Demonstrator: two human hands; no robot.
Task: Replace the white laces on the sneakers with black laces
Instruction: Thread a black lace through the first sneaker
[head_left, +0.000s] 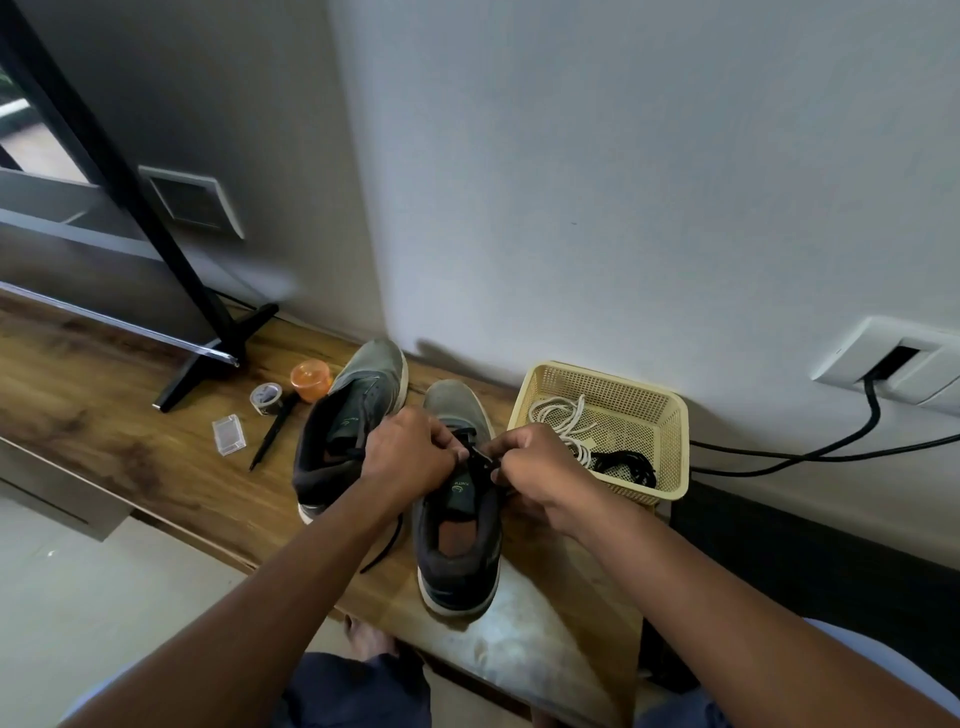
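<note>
A person seated at a brown wood-grain tabletop (156, 457) works a thin black lace (480, 457) over the tongue of the nearer grey low-top sneaker with a pale rubber sole (457, 551), which stands at the middle of the tabletop with its toe toward twelve o'clock. The left hand (408, 457) pinches the lace from nine o'clock and the right hand (540, 467) pinches it from three o'clock, fingers of both curled tight on the cord just above the eyelets. A loose black end (384, 543) trails off the tabletop's near edge between the shoes. The second grey sneaker (353, 415) stands just beside the first, at its ten o'clock. At two o'clock, a cream perforated plastic basket (670, 457) holds a coil of white laces (563, 421) and a bundle of spare black laces (628, 465). The lace looks soft, limp and light, likely to slip or twist unless held close to its stiff tip, which is the sensible place to grip for threading; the sneaker seems light but steady enough on its flat sole, its fabric upper yielding under pressure.
</note>
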